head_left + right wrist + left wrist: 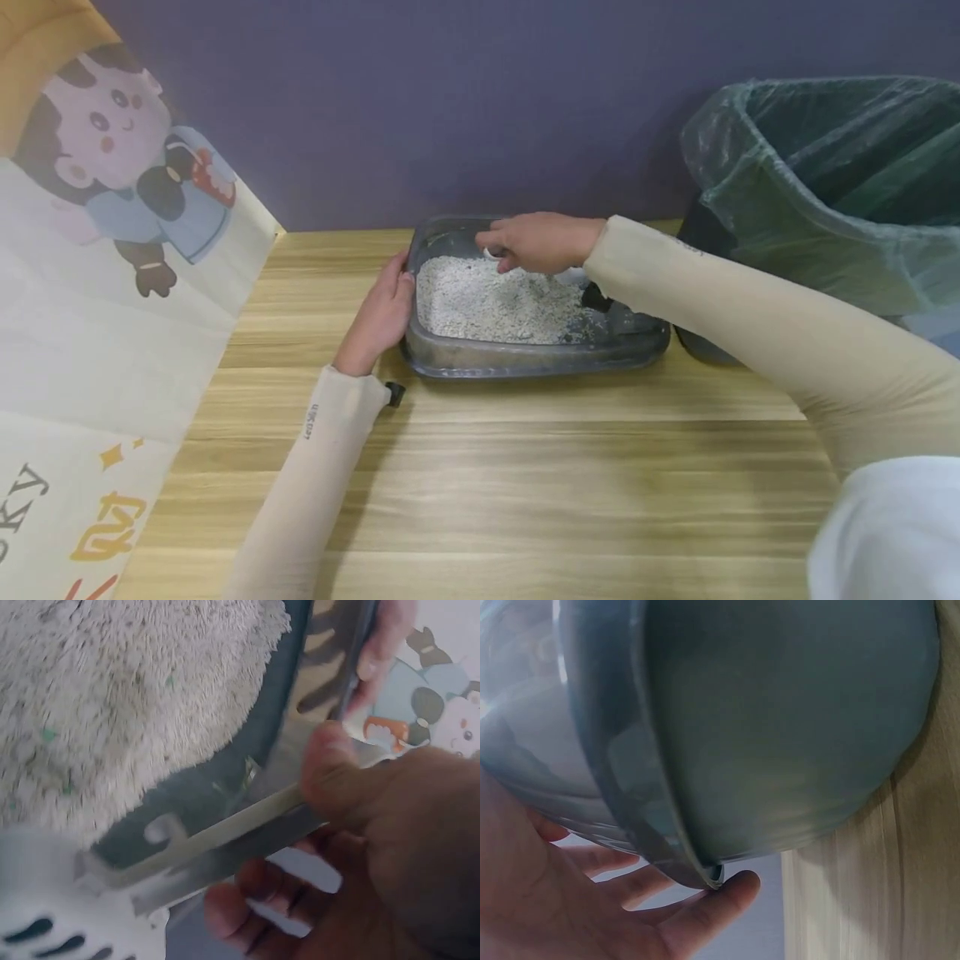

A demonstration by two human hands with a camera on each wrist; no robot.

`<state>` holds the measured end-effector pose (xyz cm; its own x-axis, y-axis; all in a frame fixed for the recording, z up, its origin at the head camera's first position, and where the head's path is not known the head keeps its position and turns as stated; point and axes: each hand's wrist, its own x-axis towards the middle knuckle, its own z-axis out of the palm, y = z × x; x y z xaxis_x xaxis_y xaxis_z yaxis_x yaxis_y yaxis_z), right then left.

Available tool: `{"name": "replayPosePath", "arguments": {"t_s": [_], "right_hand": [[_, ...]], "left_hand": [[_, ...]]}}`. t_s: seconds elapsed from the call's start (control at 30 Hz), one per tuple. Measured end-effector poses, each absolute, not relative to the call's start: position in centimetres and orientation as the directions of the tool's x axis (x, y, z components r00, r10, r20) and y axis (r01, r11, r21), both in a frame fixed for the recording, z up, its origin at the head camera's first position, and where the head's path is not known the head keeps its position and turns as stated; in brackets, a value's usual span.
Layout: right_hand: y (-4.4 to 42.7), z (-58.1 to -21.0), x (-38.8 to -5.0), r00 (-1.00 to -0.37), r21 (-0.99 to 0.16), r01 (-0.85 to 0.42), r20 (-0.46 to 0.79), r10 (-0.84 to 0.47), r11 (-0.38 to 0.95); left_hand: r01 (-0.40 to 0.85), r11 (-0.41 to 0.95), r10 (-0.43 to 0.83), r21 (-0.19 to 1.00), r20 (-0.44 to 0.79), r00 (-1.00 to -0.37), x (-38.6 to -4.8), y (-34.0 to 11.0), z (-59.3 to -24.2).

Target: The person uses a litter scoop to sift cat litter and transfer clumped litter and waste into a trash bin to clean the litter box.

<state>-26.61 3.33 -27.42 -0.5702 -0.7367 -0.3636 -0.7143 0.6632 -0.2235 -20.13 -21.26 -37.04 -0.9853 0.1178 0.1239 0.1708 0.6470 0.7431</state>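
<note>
A grey litter box (517, 358) holds pale, grainy litter (487, 300), with a few green bits showing in the right wrist view. My left hand (382, 312) holds the box's left rim (660, 750), its fingers around the lip. Above the litter, my right hand (543, 242) grips the handle of a white slotted litter scoop (45, 900); the thumb lies along the handle. In the head view the hand and sleeve hide most of the scoop. Its slotted head sits at the lower left of the right wrist view, beside the litter.
A bin (720, 229) lined with a translucent bag (825, 221) stands right of the box. The wooden tabletop (525, 492) runs toward me. Behind stands a dark blue-grey wall (450, 108); a cartoon-printed panel (82, 333) borders the left side.
</note>
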Motion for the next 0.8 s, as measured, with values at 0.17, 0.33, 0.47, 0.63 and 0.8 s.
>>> {"name": "replayPosePath", "arguments": {"t_s": [0.17, 0.33, 0.47, 0.63, 0.8], "right_hand": [[2.1, -28.8, -27.1, -0.553, -0.18, -0.704, -0.469, -0.689, 0.688], [1.9, -29.2, -28.7, -0.555, -0.188, -0.646, -0.551, -0.624, 0.74], [2.2, -29.1, -29.5, -0.536, -0.202, -0.639, -0.575, -0.618, 0.742], [2.9, -28.7, -29.4, -0.502, -0.277, -0.615, -0.584, -0.637, 0.739], [3.3, -27.5, -28.2, -0.514, -0.372, -0.618, -0.475, -0.714, 0.692]], "left_hand": [[0.163, 0.649, 0.115, 0.743, 0.116, -0.987, -20.2, -21.3, -37.2], [0.158, 0.647, 0.116, 0.746, 0.109, -0.987, -20.2, -21.3, -37.1], [0.156, 0.645, 0.116, 0.748, 0.106, -0.988, -20.2, -21.3, -37.0], [0.16, 0.638, 0.117, 0.753, 0.111, -0.987, -20.3, -21.3, -37.1], [0.168, 0.64, 0.125, 0.749, 0.114, -0.986, -20.2, -21.2, -37.1]]}}
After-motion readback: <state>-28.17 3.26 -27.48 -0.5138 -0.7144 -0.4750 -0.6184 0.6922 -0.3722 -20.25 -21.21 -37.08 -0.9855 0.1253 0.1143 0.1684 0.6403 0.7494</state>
